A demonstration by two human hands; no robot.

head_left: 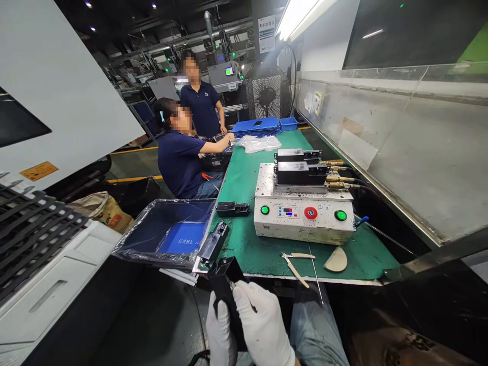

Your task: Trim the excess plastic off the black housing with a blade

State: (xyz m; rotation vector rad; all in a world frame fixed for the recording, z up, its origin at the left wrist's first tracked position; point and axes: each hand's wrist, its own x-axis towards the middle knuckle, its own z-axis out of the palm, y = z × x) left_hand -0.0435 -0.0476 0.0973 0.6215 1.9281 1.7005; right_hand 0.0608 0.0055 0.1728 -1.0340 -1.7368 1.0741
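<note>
A long black plastic part (229, 269) is held upright and slightly tilted below the near edge of the bench. My left hand (221, 330), in a white glove, is wrapped round its lower left side. My right hand (263, 320), gloved too, has its fingers closed against the part's right side; whether a small tool is also in them is hidden. Just beyond, a similar black part (215, 241) lies slanted at the bench corner, and another black part (233, 209) rests farther back. Nippers (297, 267) with cream handles and a thin metal rod (316, 277) lie to the right.
A white machine (303, 223) with lit green buttons carries black parts (301, 173) in its fixtures. On the green bench (238, 175) also lies a cream half-round piece (336, 260). A plastic-lined blue bin (152, 229) stands left. A seated co-worker (183, 162) and a standing person (200, 99) are beyond.
</note>
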